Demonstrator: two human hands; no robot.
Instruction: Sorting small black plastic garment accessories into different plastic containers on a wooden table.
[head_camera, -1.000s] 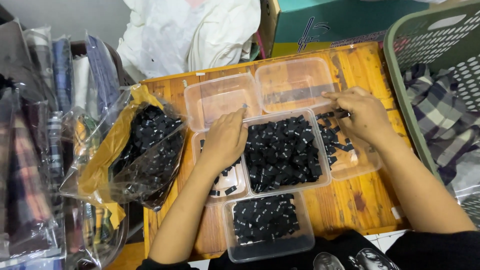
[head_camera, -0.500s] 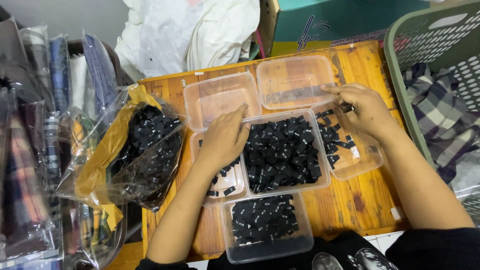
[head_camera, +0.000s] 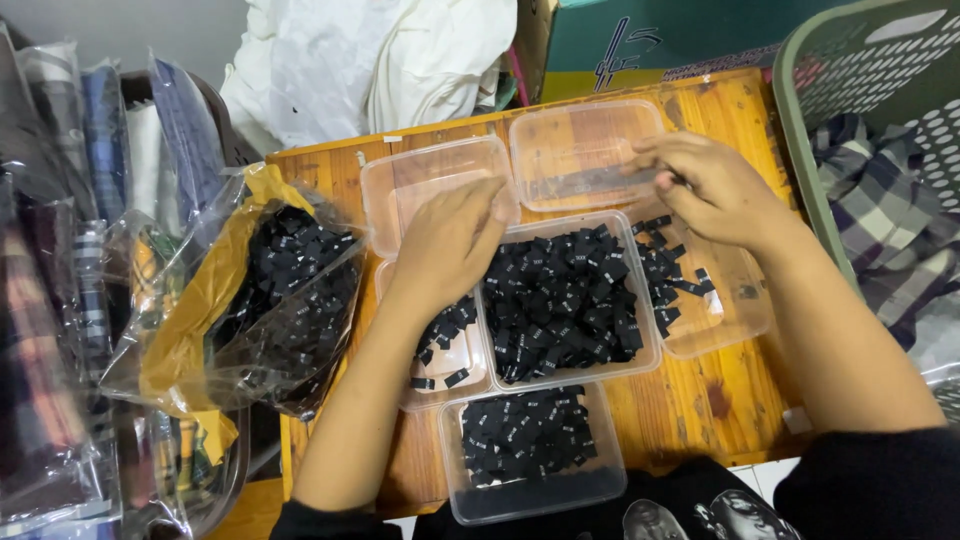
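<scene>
While the left hand (head_camera: 450, 240) lies palm-down with fingers loosely curled over the clear tray (head_camera: 432, 350) at mid-left of the frame, whether it grips any of the small black tags (head_camera: 452, 330) beneath it cannot be told. The right hand (head_camera: 715, 190), right of centre, has its fingers pinched narrow around a black tag (head_camera: 668, 180) above the right-hand tray (head_camera: 725, 305), which holds a thin scatter of tags. Between the hands sits the fullest tray (head_camera: 565, 295), heaped with black tags bearing tiny white marks. A fourth filled tray (head_camera: 530, 450) rests at the bottom centre, near the person's dark shirt. Two empty clear trays (head_camera: 425, 180) (head_camera: 585, 150) stand side by side along the upper edge of the orange wooden table (head_camera: 720, 400), making six trays in all. At left, a crumpled clear bag with a yellow strip (head_camera: 260, 300) holds more black tags. A green perforated basket (head_camera: 880, 90) fills the upper right. Since half a second ago, the right hand has lifted from the right tray towards the upper empty one, and the left hand has shifted slightly upward.
</scene>
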